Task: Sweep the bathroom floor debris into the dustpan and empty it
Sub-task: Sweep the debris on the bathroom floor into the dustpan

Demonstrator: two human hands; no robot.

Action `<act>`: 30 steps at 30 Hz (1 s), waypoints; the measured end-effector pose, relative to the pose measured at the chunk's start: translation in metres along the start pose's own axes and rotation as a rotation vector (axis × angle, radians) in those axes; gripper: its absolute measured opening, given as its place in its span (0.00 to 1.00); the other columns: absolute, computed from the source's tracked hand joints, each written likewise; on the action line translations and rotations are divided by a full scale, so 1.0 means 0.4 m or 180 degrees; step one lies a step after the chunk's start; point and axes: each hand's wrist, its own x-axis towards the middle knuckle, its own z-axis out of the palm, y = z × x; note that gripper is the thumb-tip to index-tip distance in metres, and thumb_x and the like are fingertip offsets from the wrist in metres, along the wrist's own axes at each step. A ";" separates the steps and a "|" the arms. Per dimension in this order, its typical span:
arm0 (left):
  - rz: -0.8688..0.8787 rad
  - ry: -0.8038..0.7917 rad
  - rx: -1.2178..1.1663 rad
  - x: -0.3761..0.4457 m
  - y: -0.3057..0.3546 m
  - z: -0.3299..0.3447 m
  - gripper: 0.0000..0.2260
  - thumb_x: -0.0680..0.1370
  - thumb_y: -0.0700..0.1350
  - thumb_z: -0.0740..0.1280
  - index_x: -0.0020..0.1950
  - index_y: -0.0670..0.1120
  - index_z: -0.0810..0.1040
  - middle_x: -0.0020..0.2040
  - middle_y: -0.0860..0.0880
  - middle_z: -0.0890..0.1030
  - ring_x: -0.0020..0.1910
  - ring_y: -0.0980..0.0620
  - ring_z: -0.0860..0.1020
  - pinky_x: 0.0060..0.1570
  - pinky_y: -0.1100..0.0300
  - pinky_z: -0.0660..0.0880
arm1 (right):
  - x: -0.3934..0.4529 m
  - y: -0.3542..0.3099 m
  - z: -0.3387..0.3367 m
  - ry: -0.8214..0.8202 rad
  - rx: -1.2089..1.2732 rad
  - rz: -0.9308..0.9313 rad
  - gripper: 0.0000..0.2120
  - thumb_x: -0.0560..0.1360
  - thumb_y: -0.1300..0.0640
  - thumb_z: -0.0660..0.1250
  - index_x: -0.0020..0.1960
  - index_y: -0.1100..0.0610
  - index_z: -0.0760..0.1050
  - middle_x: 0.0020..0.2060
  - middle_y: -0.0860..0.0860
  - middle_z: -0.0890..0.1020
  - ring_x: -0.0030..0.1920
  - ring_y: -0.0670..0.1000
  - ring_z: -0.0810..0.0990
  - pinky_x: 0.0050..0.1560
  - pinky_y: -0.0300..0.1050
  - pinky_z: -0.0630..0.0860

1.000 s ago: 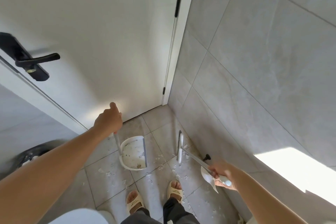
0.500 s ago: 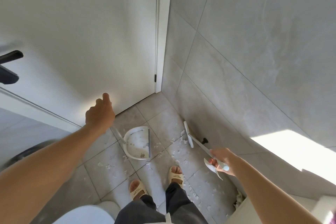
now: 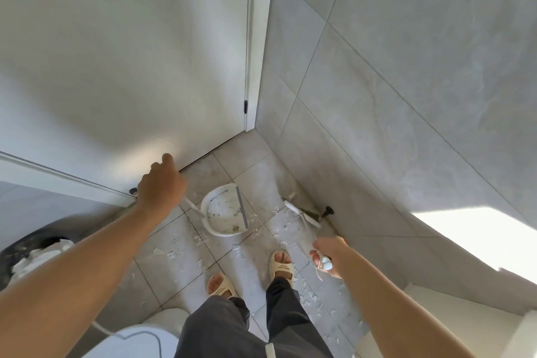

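Left hand (image 3: 161,187) grips dustpan (image 3: 225,211) handle, right hand (image 3: 327,256) holds broom (image 3: 302,216); hard flick probably scatters scraps (image 3: 171,253) past pan lip.

Bathroom corner: white door (image 3: 130,52) beyond the left hand, grey tiled wall (image 3: 406,81) with a sunlit patch (image 3: 479,241) beside the right, pale tiled floor (image 3: 250,160) between them.
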 end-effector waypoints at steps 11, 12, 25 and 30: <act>0.0075 0.0239 -0.0116 0.014 0.027 0.018 0.06 0.80 0.39 0.56 0.54 0.40 0.68 0.48 0.37 0.76 0.46 0.30 0.78 0.40 0.49 0.68 | -0.056 0.077 -0.014 0.0366 -0.0675 -0.0532 0.11 0.77 0.65 0.62 0.56 0.68 0.78 0.30 0.55 0.79 0.20 0.48 0.73 0.20 0.37 0.70; 0.0075 0.0254 -0.0123 0.016 0.030 0.018 0.06 0.80 0.39 0.56 0.54 0.40 0.68 0.48 0.37 0.76 0.46 0.30 0.78 0.40 0.49 0.68 | -0.070 0.072 -0.031 0.0419 -0.0711 -0.0535 0.10 0.78 0.66 0.61 0.56 0.67 0.78 0.32 0.56 0.80 0.18 0.48 0.72 0.19 0.36 0.68; 0.0081 0.0294 -0.0043 0.011 0.048 0.019 0.07 0.80 0.40 0.56 0.56 0.39 0.68 0.49 0.37 0.76 0.47 0.31 0.78 0.39 0.49 0.67 | -0.077 0.057 -0.089 -0.0195 -0.1178 -0.0400 0.03 0.73 0.72 0.68 0.44 0.68 0.75 0.26 0.58 0.74 0.18 0.49 0.70 0.20 0.39 0.69; 0.0082 0.0333 -0.0035 -0.004 0.049 0.030 0.08 0.80 0.40 0.57 0.56 0.39 0.69 0.49 0.36 0.76 0.46 0.31 0.78 0.41 0.47 0.70 | -0.060 0.082 -0.091 0.0030 -0.1024 -0.0370 0.05 0.74 0.68 0.71 0.47 0.66 0.75 0.36 0.59 0.78 0.21 0.49 0.73 0.21 0.38 0.73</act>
